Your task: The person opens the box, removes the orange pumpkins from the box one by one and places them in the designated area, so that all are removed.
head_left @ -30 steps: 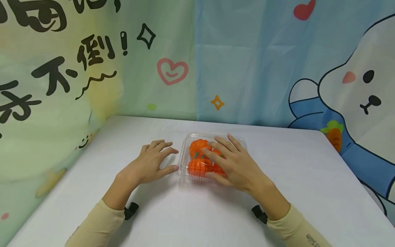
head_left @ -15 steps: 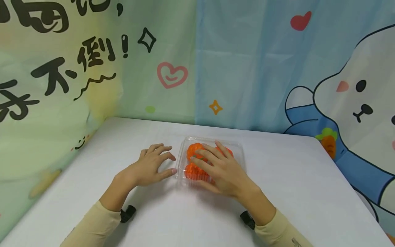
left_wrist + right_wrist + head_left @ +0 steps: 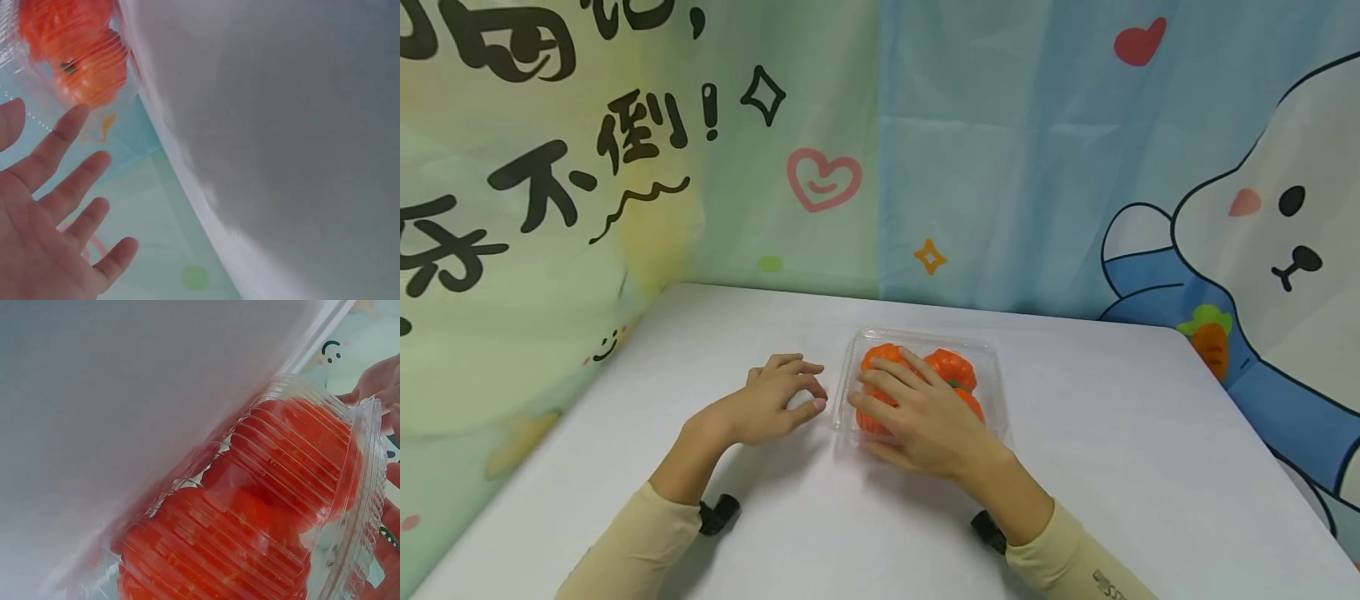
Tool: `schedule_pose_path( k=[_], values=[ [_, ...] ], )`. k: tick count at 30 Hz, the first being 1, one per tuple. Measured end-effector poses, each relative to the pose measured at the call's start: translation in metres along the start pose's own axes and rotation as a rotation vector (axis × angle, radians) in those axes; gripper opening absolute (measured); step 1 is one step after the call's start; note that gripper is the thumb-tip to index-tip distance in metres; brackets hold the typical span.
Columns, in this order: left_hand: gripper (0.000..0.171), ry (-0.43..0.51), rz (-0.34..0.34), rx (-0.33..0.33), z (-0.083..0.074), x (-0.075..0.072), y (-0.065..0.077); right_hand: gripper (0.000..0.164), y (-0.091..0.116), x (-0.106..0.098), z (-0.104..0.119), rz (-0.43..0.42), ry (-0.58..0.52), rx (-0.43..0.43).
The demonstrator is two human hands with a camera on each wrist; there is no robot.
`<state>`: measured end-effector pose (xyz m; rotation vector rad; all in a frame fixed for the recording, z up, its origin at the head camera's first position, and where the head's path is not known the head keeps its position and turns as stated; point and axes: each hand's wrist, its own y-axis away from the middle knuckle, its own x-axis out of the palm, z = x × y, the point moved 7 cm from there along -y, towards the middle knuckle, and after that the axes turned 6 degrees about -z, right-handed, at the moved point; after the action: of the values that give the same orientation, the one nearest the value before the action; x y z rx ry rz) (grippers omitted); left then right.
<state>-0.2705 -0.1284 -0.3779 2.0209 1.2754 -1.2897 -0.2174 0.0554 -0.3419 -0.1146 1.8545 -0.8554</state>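
Apparently the clear box of orange pumpkins sits mid-worktop, right hand over it, fingers loosely spread, gripping nothing; left hand just beside, relaxed, holding nothing. Pressing hard might buckle or skid the thin plastic. The backdrop reads "不倒!"; the right sleeve's print is unclear.

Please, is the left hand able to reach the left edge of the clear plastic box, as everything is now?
Probably yes. The left hand is close beside that edge with its fingers spread, and the head view shows nothing standing between it and the clear plastic box.
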Motion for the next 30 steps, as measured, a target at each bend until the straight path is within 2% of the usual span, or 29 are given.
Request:
schedule_pose_path(
  k=[12,19,26,30],
  values=[
    [0.021,0.072,0.043,0.006,-0.005,0.009,-0.011,0.036,0.005,-0.001,0.0,0.028,0.002,-0.017],
    [0.018,0.082,0.054,-0.01,-0.004,0.011,-0.014,0.038,0.005,0.0,0.001,0.05,-0.03,-0.009],
    [0.018,0.139,0.089,-0.008,0.0,0.017,-0.01,0.028,0.003,0.003,0.005,0.055,-0.007,-0.034],
    [0.019,0.172,0.118,0.005,-0.002,0.019,-0.011,0.014,0.004,0.002,0.007,0.067,0.026,-0.056]
  ],
)
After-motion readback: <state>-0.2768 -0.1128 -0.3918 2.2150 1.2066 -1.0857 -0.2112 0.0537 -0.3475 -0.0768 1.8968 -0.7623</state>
